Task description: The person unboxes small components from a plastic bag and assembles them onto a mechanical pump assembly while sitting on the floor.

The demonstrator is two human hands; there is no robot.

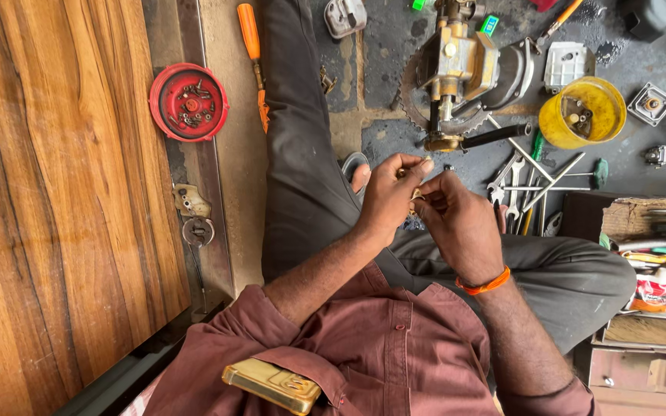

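Note:
I sit on the floor with both hands raised together over my lap. My left hand (389,194) and my right hand (460,223) pinch a small brass-coloured part (414,195) between their fingertips; most of it is hidden by the fingers. An orange band circles my right wrist. Just beyond my hands stands a brass and grey pump-like machine (460,65) with a toothed wheel, a black-handled tool (495,136) lying against its base.
A red lid (189,102) with screws lies at left by a wooden panel (55,200). An orange screwdriver (253,54), a yellow cup (583,112), several spanners (529,181) and a wooden tool box (649,254) surround me. A gold phone (273,385) sits in my shirt pocket.

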